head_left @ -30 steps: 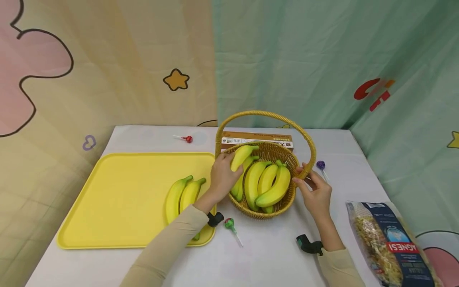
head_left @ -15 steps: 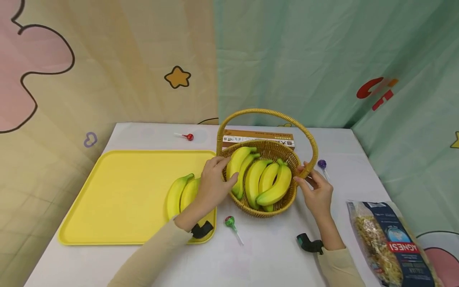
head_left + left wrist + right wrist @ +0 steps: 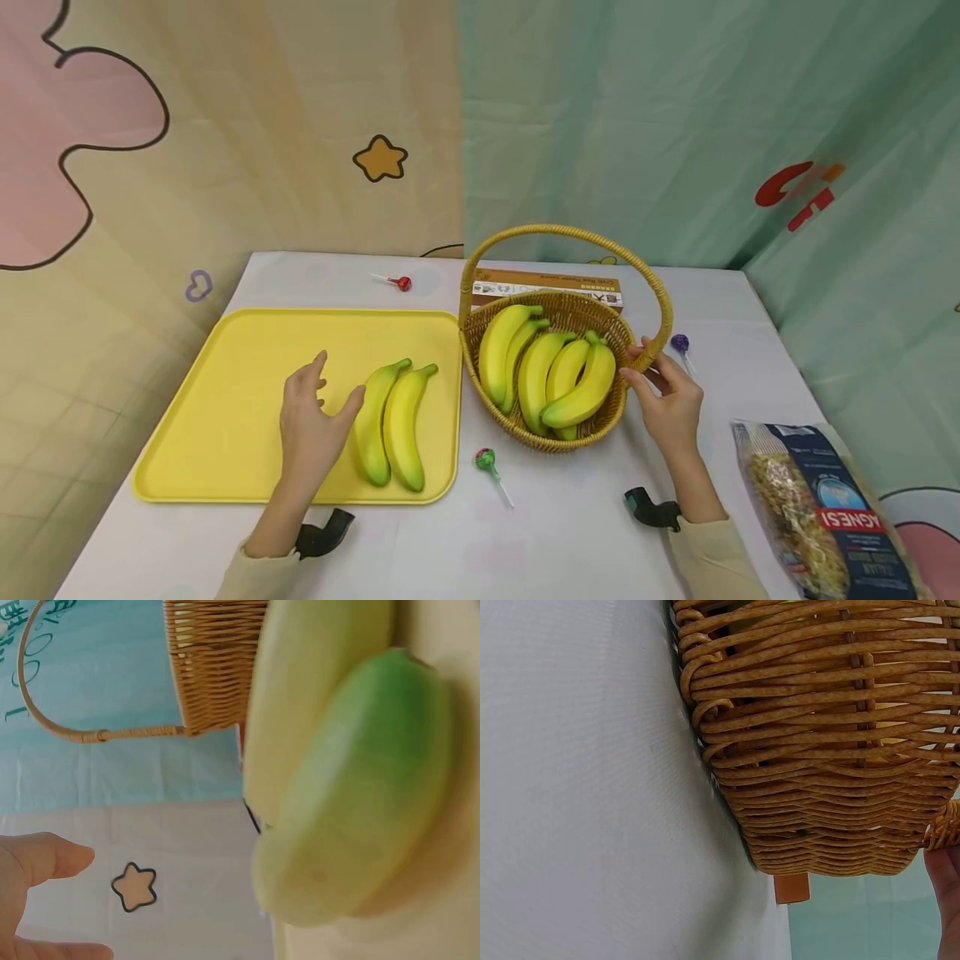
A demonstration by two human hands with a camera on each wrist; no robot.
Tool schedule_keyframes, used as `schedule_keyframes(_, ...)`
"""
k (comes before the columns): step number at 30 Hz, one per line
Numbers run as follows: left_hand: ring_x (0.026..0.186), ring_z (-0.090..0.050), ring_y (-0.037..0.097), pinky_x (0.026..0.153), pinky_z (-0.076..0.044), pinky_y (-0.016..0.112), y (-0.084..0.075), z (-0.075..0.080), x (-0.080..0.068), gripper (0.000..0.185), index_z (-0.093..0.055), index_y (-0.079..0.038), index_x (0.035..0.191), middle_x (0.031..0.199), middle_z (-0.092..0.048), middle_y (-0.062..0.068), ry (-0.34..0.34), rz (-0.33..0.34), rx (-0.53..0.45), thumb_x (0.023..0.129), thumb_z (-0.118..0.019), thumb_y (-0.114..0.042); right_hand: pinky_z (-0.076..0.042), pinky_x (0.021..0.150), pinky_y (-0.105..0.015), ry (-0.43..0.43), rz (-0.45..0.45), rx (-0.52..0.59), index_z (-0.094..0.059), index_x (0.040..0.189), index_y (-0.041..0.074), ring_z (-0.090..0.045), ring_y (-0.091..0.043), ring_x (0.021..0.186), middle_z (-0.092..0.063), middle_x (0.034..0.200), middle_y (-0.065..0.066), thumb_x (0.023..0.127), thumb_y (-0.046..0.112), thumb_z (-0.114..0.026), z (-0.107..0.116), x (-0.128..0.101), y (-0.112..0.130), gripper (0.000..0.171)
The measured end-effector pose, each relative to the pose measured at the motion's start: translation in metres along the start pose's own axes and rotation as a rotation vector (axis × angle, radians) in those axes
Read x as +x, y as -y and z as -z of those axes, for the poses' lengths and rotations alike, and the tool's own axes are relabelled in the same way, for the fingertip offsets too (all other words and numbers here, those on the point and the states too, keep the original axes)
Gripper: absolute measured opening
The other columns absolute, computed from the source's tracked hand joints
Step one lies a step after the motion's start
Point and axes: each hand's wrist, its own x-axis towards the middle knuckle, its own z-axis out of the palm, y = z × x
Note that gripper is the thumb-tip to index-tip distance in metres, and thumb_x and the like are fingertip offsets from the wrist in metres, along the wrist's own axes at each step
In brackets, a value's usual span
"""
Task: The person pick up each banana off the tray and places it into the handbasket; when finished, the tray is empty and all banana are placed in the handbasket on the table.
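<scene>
A wicker basket (image 3: pixel 540 437) with a tall handle holds several yellow-green bananas (image 3: pixel 547 375). Two more bananas (image 3: pixel 390 425) lie on the yellow tray (image 3: pixel 247 375) to its left. My left hand (image 3: pixel 339 379) hovers open over the tray, its thumb right beside those two bananas and holding nothing. My right hand (image 3: pixel 637 367) holds the basket at the base of its handle. The left wrist view shows the tray bananas (image 3: pixel 352 787) close up, the basket (image 3: pixel 214 667) behind and my fingers (image 3: pixel 37 859) apart. The right wrist view shows the basket wall (image 3: pixel 817 750) and one fingertip (image 3: pixel 945 900).
A brown box (image 3: pixel 547 287) lies behind the basket. Lollipops lie on the white table: a red one (image 3: pixel 402 283) at the back, a green one (image 3: pixel 486 460) in front of the basket, a purple one (image 3: pixel 680 343) at its right. A pasta bag (image 3: pixel 817 508) lies at the right edge.
My left hand let go of the bananas it set in the basket and moved left over the tray. The right hand stayed on the basket.
</scene>
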Motion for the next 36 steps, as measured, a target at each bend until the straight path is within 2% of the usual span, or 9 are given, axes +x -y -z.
schedule_keyframes(4,0.116,-0.049,0.04,0.09,-0.045,0.05,0.013,-0.001,-0.006,0.068,-0.039,0.003,0.146,0.139,-0.04,0.029,0.062,0.063,0.0,0.088,-0.069,-0.014,-0.05,0.083,-0.01,-0.003,0.005,0.001,-0.062,0.114,-0.019,-0.064,0.003,0.102,-0.064,0.103,-0.037,0.072,-0.024,-0.069,-0.001,-0.002,-0.001,0.043)
schedule_keyframes(9,0.117,-0.049,0.042,0.091,-0.046,0.052,0.029,-0.012,-0.008,0.063,-0.041,0.003,0.145,0.139,-0.043,0.028,0.19,0.144,0.017,0.091,-0.067,-0.017,-0.05,0.083,-0.01,-0.004,0.006,0.006,-0.062,0.114,-0.019,-0.064,0.003,0.101,-0.064,0.102,-0.037,0.072,-0.025,-0.069,-0.002,-0.003,-0.001,0.043)
schedule_keyframes(13,0.111,-0.055,0.042,0.087,-0.048,0.051,0.041,-0.022,-0.005,0.061,-0.047,0.007,0.139,0.128,-0.052,0.03,0.253,0.172,0.088,0.09,-0.067,-0.022,-0.05,0.083,-0.01,-0.001,-0.002,0.008,-0.063,0.115,-0.017,-0.064,0.003,0.101,-0.065,0.103,-0.035,0.073,-0.023,-0.07,-0.002,-0.003,-0.002,0.043)
schedule_keyframes(17,0.102,-0.06,0.038,0.081,-0.049,0.046,0.047,-0.028,-0.004,0.058,-0.052,0.009,0.134,0.113,-0.06,0.029,0.24,0.18,0.121,0.087,-0.069,-0.022,-0.05,0.083,-0.011,0.004,-0.005,0.007,-0.063,0.117,-0.015,-0.064,0.003,0.101,-0.066,0.104,-0.033,0.074,-0.021,-0.071,-0.002,-0.003,-0.002,0.044)
schedule_keyframes(22,0.101,-0.06,0.038,0.08,-0.05,0.045,0.044,-0.026,-0.005,0.057,-0.055,0.007,0.133,0.112,-0.062,0.028,0.197,0.202,0.11,0.086,-0.07,-0.022,-0.051,0.083,-0.011,0.007,0.0,0.008,-0.063,0.117,-0.015,-0.064,0.003,0.101,-0.066,0.104,-0.033,0.074,-0.021,-0.071,-0.002,-0.003,-0.002,0.044)
schedule_keyframes(26,0.1,-0.061,0.038,0.081,-0.049,0.044,0.035,-0.019,-0.004,0.055,-0.056,0.005,0.132,0.111,-0.062,0.027,0.13,0.208,0.088,0.085,-0.07,-0.021,-0.051,0.083,-0.011,0.009,-0.001,0.01,-0.063,0.117,-0.015,-0.064,0.003,0.101,-0.066,0.105,-0.034,0.074,-0.021,-0.071,-0.001,-0.003,-0.003,0.044)
schedule_keyframes(29,0.097,-0.061,0.035,0.079,-0.048,0.038,0.021,-0.016,0.0,0.053,-0.06,0.003,0.13,0.109,-0.063,0.024,0.074,0.171,0.044,0.084,-0.072,-0.019,-0.051,0.083,-0.011,0.005,0.003,0.006,-0.062,0.117,-0.016,-0.065,0.002,0.101,-0.066,0.105,-0.034,0.074,-0.021,-0.071,-0.001,-0.003,-0.003,0.045)
schedule_keyframes(32,0.094,-0.062,0.031,0.076,-0.049,0.031,-0.003,-0.019,0.004,0.052,-0.063,0.001,0.127,0.107,-0.065,0.019,0.061,0.086,-0.013,0.081,-0.075,-0.018,-0.051,0.083,-0.011,0.001,0.011,0.005,-0.062,0.118,-0.016,-0.065,0.001,0.101,-0.066,0.104,-0.034,0.074,-0.021,-0.071,0.0,-0.002,-0.003,0.045)
schedule_keyframes(36,0.09,-0.063,0.026,0.07,-0.052,0.028,-0.047,-0.036,0.006,0.052,-0.064,-0.001,0.125,0.102,-0.066,0.015,0.126,-0.073,-0.07,0.078,-0.077,-0.018,-0.052,0.083,-0.013,-0.002,0.013,0.013,-0.062,0.118,-0.015,-0.065,0.001,0.101,-0.066,0.104,-0.034,0.074,-0.021,-0.07,0.0,-0.002,-0.002,0.045)
